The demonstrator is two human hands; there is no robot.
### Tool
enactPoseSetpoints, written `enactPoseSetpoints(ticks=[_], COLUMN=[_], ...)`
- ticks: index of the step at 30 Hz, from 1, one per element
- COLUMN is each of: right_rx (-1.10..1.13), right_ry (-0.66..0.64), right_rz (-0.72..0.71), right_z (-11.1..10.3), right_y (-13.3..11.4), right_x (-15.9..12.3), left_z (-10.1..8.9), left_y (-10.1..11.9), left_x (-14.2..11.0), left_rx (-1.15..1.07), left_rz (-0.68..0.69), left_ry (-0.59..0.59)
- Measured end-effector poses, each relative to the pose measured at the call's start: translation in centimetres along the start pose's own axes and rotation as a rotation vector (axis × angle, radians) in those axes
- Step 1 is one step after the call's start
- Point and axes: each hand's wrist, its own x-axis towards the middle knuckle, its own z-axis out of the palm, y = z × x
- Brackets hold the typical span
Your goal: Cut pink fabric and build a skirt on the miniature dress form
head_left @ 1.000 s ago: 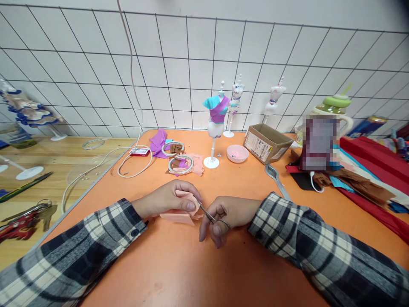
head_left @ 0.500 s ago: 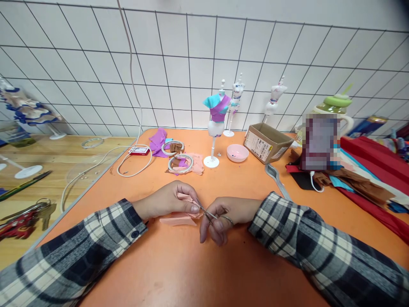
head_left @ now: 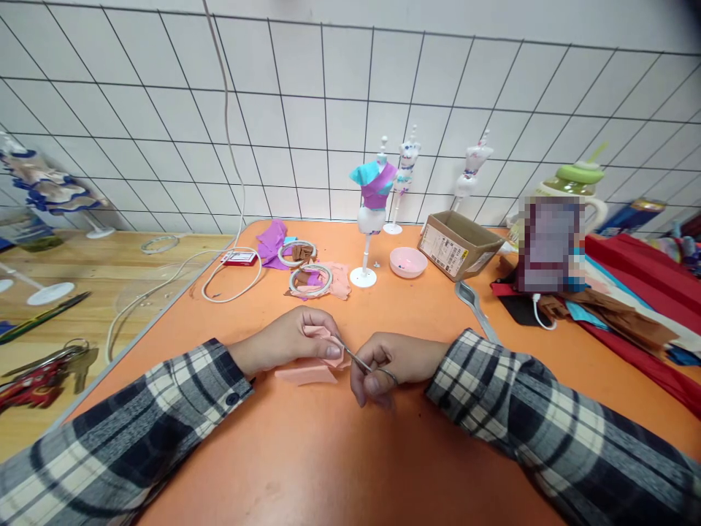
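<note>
My left hand [head_left: 299, 340] is closed on a folded piece of pale pink crepe paper or thin cloth [head_left: 307, 374]; I cannot tell which material. Part of the pink piece hangs below the fingers, close to the orange tabletop. In my right hand [head_left: 383, 365] is a small pair of metal scissors [head_left: 355, 358], with thumb and fingers at the handles. The blades point up and left and meet the pink piece beside my left thumb. Their tips are hidden by the pink folds and fingers.
Beyond my hands stands a small white mannequin [head_left: 372, 215] in a turquoise and purple top. Near it are a pink bowl [head_left: 408, 263], a cardboard box [head_left: 460, 245] and rings [head_left: 310, 280] over pink and purple scraps. A phone [head_left: 550, 245] stands at right; keys [head_left: 38, 380] lie at left.
The scissors' handles have come closer together as the fingers of my right hand drew in and up. My left hand keeps its hold on the pink piece, nearly in place.
</note>
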Motion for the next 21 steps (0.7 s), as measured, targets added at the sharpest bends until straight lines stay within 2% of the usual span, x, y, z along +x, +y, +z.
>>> enactPoseSetpoints(ticks=[5, 11, 16, 21], right_rx=[0.017, 0.021, 0.025, 0.063], right_ry=[0.079, 0.106, 0.067, -0.017], right_rz=[-0.008, 0.044, 0.036, -0.008], right_z=[0.30, 0.65, 0.53, 0.27], right_y=[0.03, -0.02, 0.04, 0.15], right_x=[0.29, 0.56, 0.42, 0.23], left_z=[-0.52, -0.14, -0.20, 0.09], left_y=[0.16, 0.45, 0.61, 0.15], left_x=[-0.08, 0.00, 0.26, 0.20], left_rx=[-0.104, -0.124, 0.028, -0.032], left_rz=[0.045, -0.062, -0.054, -0.030], left_ry=[0.037, 0.013, 0.073, 0.060])
